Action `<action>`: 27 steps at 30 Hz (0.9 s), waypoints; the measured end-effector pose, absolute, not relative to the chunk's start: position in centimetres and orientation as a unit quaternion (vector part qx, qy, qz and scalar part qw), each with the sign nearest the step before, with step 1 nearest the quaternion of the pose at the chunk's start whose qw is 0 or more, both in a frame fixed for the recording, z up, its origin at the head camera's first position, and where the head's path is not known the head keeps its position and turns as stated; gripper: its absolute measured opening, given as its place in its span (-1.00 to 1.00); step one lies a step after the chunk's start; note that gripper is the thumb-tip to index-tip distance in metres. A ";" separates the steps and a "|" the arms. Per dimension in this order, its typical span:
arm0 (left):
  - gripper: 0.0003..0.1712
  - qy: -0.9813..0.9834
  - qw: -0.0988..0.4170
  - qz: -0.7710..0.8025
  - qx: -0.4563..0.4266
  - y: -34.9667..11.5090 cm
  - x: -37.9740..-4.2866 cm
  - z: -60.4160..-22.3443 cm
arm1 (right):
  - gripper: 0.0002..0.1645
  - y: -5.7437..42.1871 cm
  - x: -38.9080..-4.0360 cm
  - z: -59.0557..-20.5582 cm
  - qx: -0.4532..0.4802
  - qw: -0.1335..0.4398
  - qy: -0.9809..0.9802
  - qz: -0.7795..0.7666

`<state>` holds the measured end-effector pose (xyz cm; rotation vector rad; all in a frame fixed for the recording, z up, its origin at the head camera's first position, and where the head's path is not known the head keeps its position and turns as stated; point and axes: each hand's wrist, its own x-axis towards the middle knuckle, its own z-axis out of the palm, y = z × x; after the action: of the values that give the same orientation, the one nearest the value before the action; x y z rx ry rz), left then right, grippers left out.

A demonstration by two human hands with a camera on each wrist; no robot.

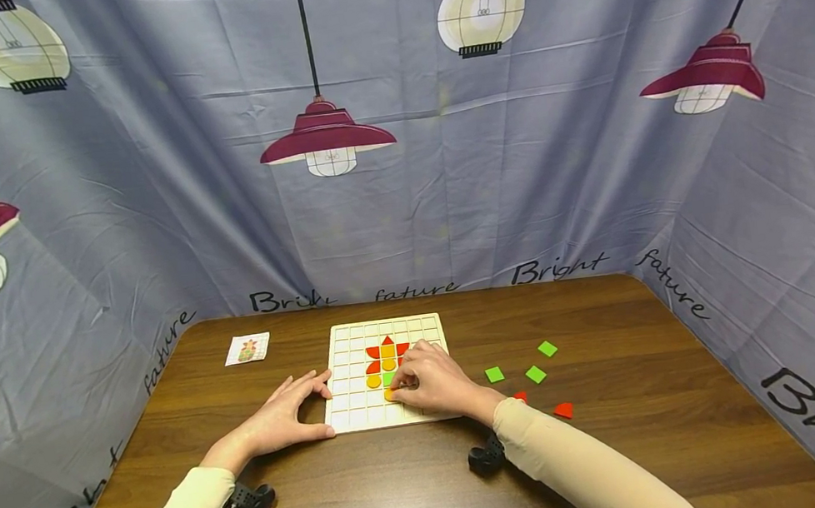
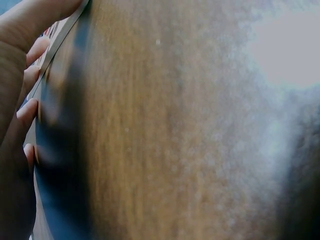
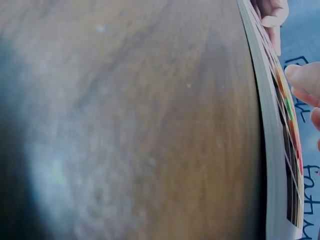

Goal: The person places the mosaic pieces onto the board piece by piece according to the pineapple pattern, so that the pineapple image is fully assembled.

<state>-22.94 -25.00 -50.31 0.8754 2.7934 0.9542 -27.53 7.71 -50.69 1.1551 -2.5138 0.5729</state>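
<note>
A cream grid board (image 1: 354,419) lies on the brown table. Its coloured pieces include a red triangle (image 1: 387,341), an orange square (image 1: 388,352), red petal shapes (image 1: 373,368), a green square (image 1: 388,379) and yellow discs (image 1: 373,382). My right hand (image 1: 433,381) reaches over the board from the right, thumb and forefinger pinching a lower yellow disc (image 1: 389,395) at the board's surface; the hand partly covers the disc and the pieces on the right. My left hand (image 1: 282,415), thumb and fingers spread, touches the board's left edge.
Loose green squares (image 1: 536,374) and red pieces (image 1: 564,410) lie right of the board, one red piece partly behind the right forearm. A small picture card (image 1: 247,348) is at the back left. A printed curtain (image 1: 409,203) surrounds the table's back and sides.
</note>
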 end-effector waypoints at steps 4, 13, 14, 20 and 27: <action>-0.47 0.907 0.033 0.308 0.283 -24.9 -22.9 -50.3 | -0.84 8.6 -27.6 -50.2 0.392 0.145 -0.883 0.213; -0.45 0.909 0.038 0.304 0.283 -24.9 -23.0 -50.2 | -0.75 13.4 -28.0 -48.5 0.341 0.145 -0.891 0.261; -0.45 0.908 0.037 0.304 0.284 -24.9 -23.0 -50.2 | -0.75 14.1 -28.1 -48.3 0.334 0.148 -0.892 0.265; -0.46 0.906 0.032 0.310 0.285 -24.9 -22.9 -50.3 | -0.72 18.0 -28.3 -47.7 0.293 0.153 -0.897 0.293; -0.45 0.909 0.040 0.308 0.278 -24.9 -22.9 -50.2 | -0.67 22.2 -28.2 -48.1 0.256 0.158 -0.908 0.292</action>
<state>-22.87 -24.91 -50.25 0.8535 2.7850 0.9452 -28.23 22.20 -48.09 0.7307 -2.5961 0.8351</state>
